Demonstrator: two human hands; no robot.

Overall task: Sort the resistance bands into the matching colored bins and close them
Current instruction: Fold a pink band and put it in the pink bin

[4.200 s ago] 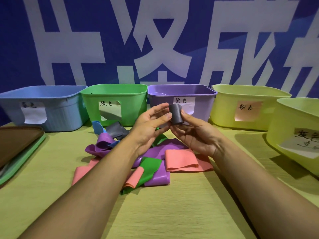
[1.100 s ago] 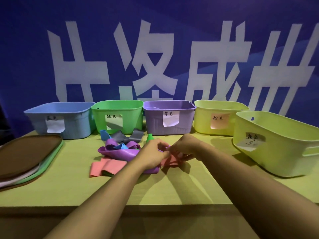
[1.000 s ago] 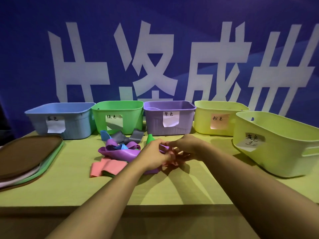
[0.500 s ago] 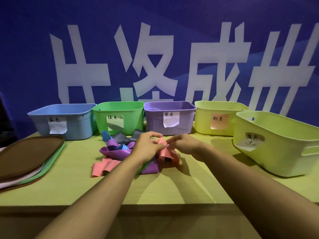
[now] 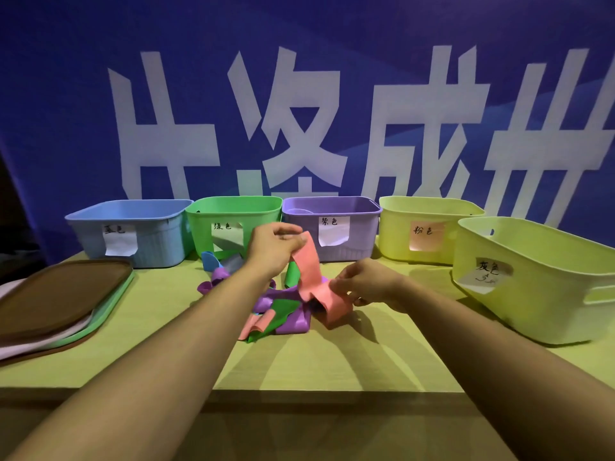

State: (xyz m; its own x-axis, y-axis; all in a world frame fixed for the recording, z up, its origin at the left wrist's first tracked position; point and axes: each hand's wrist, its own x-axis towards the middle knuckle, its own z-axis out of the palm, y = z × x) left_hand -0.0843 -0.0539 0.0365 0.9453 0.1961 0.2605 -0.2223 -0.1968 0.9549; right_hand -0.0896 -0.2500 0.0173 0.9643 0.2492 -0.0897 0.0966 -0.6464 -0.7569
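A pink resistance band (image 5: 312,277) is stretched between my hands above the pile. My left hand (image 5: 273,247) pinches its upper end, raised in front of the green bin (image 5: 233,214). My right hand (image 5: 362,284) pinches its lower end just over the table. Under it lies a pile of bands: green (image 5: 283,307), purple (image 5: 293,322), another pink one (image 5: 254,324), plus blue (image 5: 209,261) and grey (image 5: 233,261) ones behind. A blue bin (image 5: 133,227), purple bin (image 5: 332,207), yellow bin with a pink label (image 5: 426,211) and yellow bin with a grey label (image 5: 539,281) stand open.
A stack of bin lids (image 5: 56,294), brown on top, lies at the table's left edge. The bins line the back and right side of the wooden table (image 5: 299,361). A blue banner with large white characters hangs behind.
The grey band left my hands earlier. Both hands took hold of a pink band in the pile; my left hand has now lifted its end up and away from the pile.
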